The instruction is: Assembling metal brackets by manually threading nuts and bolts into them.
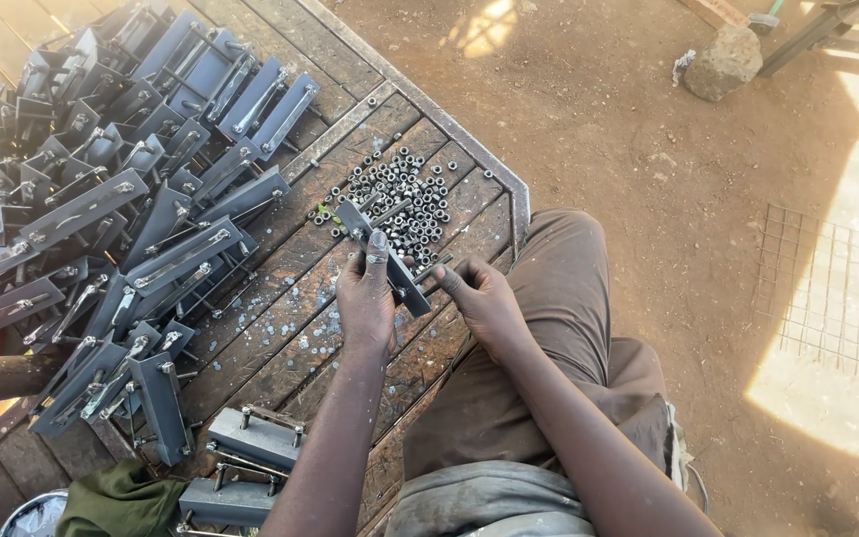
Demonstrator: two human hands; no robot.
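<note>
My left hand (366,295) grips a flat grey metal latch plate (355,217) that slants up and left over the wooden table (280,328). My right hand (481,296) pinches the bolt rod (439,268) sticking out of the plate's lower right end. Just beyond both hands lies a heap of small dark nuts (405,199), spread on the planks near the table's corner.
A large pile of grey metal latch plates (121,199) covers the table's left half. A few more plates (251,438) lie near the front edge, by a green cloth (116,502). Bare dirt ground, a stone (723,62) and a wire mesh panel (837,298) lie to the right.
</note>
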